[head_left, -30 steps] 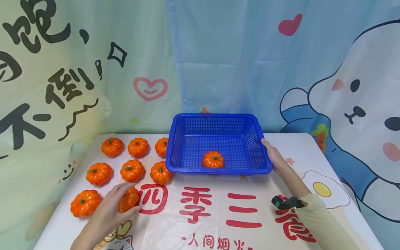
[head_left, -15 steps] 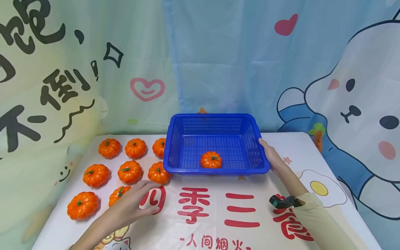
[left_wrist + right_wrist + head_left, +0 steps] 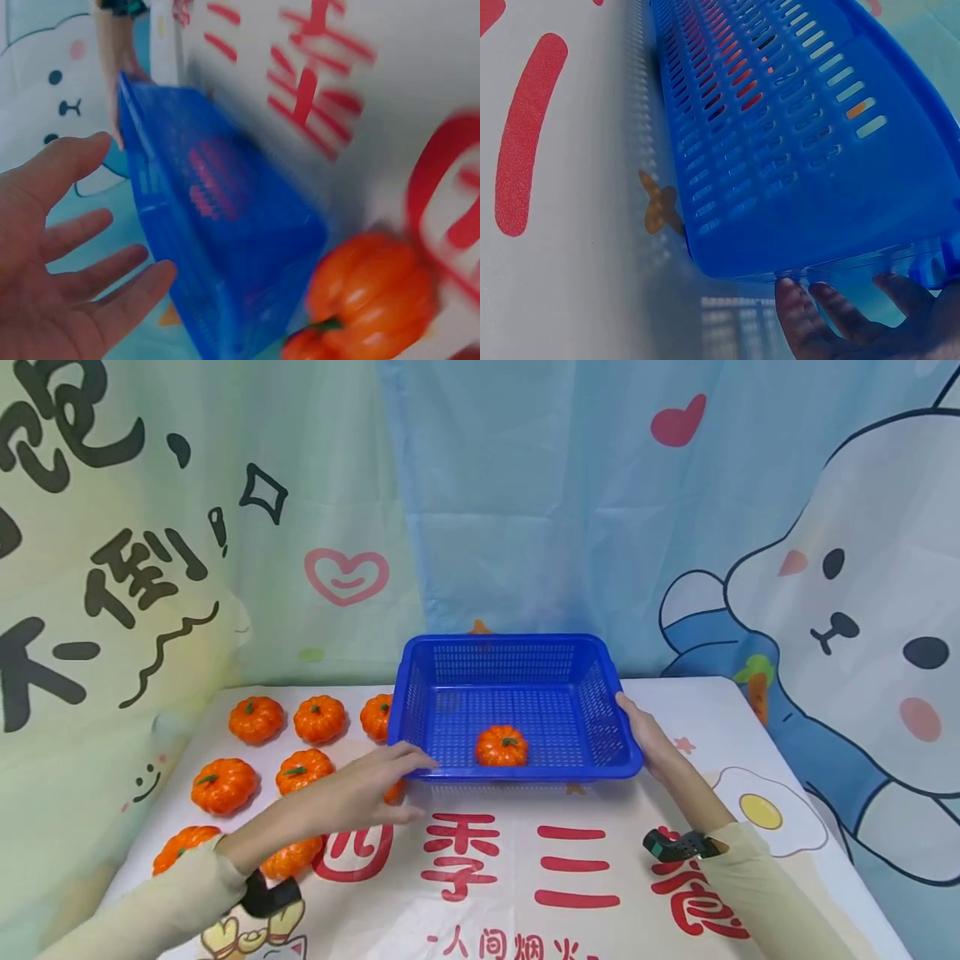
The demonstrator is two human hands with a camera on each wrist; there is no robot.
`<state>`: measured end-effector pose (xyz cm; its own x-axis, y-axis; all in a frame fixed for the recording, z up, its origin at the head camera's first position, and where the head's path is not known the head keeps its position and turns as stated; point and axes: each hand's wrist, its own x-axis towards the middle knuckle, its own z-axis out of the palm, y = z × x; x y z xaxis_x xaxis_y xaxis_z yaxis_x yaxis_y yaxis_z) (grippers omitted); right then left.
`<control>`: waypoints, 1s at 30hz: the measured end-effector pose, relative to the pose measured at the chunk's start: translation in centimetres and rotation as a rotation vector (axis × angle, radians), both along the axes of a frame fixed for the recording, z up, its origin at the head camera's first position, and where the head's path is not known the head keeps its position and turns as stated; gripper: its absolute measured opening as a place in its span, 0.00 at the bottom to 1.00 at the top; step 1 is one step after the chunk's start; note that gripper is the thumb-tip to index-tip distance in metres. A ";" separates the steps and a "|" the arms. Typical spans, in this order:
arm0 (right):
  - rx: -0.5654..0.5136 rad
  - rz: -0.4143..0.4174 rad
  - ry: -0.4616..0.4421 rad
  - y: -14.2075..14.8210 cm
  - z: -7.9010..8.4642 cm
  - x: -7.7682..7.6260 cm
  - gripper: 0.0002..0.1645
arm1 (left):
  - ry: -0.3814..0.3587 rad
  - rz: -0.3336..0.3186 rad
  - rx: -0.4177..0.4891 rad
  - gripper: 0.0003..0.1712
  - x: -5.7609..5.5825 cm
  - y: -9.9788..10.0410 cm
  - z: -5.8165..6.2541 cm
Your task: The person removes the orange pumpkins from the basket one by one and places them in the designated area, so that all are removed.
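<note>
A blue plastic mesh basket (image 3: 525, 772) stands toward the back of the table, an orange mini pumpkin (image 3: 502, 747) lying inside near its front wall. My right hand (image 3: 647, 735) grips the basket's right side; in the right wrist view its fingertips (image 3: 795, 304) meet the bottom edge of the wall. At the basket's front left corner, my left hand (image 3: 375, 783) has its fingers spread and carries nothing. It partly covers another pumpkin (image 3: 394, 792). The left wrist view shows the open palm (image 3: 45, 315) beside the basket, with a pumpkin (image 3: 375, 292) close by.
Several more pumpkins lie in rows on the left of the table, including one (image 3: 257, 720) at the back and one (image 3: 225, 786) in the middle row. My left forearm (image 3: 285, 827) passes over part of them. A printed curtain (image 3: 510, 510) hangs behind the table.
My left hand has left a pumpkin in the front row and moved right and away from me to the basket's corner, holding nothing. My right hand and the basket have hardly moved.
</note>
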<state>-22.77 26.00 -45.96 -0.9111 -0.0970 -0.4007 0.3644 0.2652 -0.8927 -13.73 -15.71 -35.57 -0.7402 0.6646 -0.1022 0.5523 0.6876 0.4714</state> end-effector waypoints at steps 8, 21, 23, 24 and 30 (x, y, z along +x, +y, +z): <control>0.011 -0.015 -0.026 0.2 0.1 0.0 0.51 | 0.042 -0.041 -0.079 0.32 -9.9 4.4 1.5; 0.023 -0.037 -0.020 -0.3 0.3 0.0 0.50 | -0.228 -0.328 -0.241 0.37 -17.9 10.0 -2.2; 0.031 -0.039 -0.018 -0.2 0.3 -0.1 0.50 | -0.288 -0.387 -0.320 0.39 -17.5 10.8 -2.8; 0.032 -0.040 -0.019 -0.2 0.2 -0.1 0.50 | -0.318 -0.407 -0.359 0.40 -17.2 11.2 -3.1; 0.038 -0.028 -0.014 -0.2 0.1 -0.1 0.49 | -0.414 -0.432 -0.424 0.45 -16.4 12.2 -5.0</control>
<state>-22.91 25.78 -45.85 -0.9075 -0.0557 -0.4164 0.3847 0.2886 -0.8768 -30.09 -3.52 -40.55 -0.2656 0.7296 -0.6302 0.6499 0.6183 0.4419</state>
